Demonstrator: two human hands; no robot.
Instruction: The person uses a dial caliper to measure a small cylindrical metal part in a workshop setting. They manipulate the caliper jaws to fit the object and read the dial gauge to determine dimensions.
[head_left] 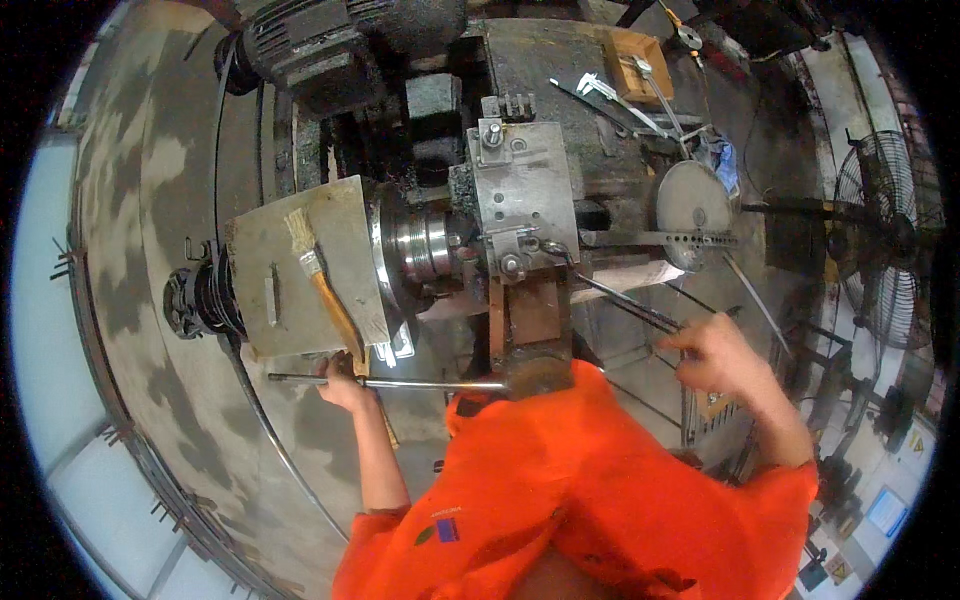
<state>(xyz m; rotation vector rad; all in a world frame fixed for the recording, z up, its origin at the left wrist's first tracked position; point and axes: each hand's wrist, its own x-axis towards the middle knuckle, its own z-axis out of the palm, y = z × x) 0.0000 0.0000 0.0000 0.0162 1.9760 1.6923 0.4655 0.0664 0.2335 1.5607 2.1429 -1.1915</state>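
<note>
My left hand (pixel 345 384) is closed around a slim steel bar (pixel 430 384) that runs level in front of the machine. Just above that hand lies a brush (pixel 325 285) with pale bristles and a wooden handle, on a flat metal cover (pixel 270 300). Off to the right, my right hand (pixel 718 355) has curled fingers at the end of a dark metal rod (pixel 630 303); its grip is partly hidden. The rod slants up toward a steel tool post (pixel 525 190) with bolts. Left of the post sits a shiny threaded workpiece (pixel 425 245) in a round chuck (pixel 385 245).
An electric motor (pixel 320 50) stands at the far left. Calipers (pixel 620 103) and a wooden box (pixel 640 65) lie on the far bench. A round metal disc (pixel 692 198) is right of the tool post, and a caged fan (pixel 880 225) stands at the right.
</note>
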